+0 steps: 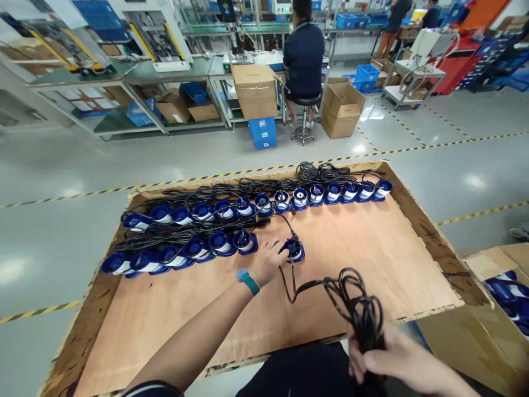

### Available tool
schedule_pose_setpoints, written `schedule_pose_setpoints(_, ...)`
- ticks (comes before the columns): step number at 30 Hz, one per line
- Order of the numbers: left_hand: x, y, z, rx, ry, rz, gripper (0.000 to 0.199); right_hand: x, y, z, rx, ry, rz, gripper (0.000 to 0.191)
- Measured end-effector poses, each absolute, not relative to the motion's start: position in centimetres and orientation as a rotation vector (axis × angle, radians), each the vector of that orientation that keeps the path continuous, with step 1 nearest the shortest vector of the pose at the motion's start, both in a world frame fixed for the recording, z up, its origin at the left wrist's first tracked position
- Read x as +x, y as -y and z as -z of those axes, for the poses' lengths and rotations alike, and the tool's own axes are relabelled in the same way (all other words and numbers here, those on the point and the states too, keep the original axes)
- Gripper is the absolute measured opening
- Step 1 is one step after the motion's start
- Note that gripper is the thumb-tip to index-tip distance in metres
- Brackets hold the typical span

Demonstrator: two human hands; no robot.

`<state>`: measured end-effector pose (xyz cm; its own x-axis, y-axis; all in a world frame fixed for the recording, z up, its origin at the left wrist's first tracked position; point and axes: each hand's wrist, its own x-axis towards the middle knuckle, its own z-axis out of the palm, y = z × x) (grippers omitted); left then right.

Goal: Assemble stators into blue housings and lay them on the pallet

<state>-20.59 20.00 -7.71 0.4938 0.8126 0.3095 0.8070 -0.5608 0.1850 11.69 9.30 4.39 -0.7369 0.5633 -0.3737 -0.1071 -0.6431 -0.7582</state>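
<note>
The left hand (pixel 268 263) stretches far and touches one blue unit (pixel 295 250), its grip I cannot tell, while near right hand (pixel 390 355) clasps black cable (pixel 369 325), rows of units (pixel 203 212) standing beyond

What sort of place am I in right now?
It looks like a factory workshop: workbenches with machines stand across the room, striped yellow-and-black floor tape marks out areas, and rows of similar blue parts with black cables sit before you.
</note>
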Motion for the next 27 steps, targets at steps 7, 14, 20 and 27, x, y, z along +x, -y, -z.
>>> schedule_pose_setpoints(7,-22.8,-20.0,8.5,2.634,-1.517,-0.644,0.011,10.0,-21.7,-11.1,-0.854,0.884,-2.013,0.025)
schedule_pose_setpoints(14,-23.2,-20.4,8.6,2.591,-1.626,-0.582,0.011,7.8,-28.7,-12.8,-1.181,1.731,-1.756,0.037)
schedule_pose_setpoints(20,-23.3,-20.8,9.5,2.583,-1.737,-0.606,0.035,2.6,-33.9,-13.7,-0.944,2.228,-1.35,0.033)
schedule_pose_setpoints(27,-21.9,-15.3,10.1,2.467,-1.948,-0.917,0.064,-8.3,-37.6,-7.2,-0.817,2.66,-0.995,0.047)
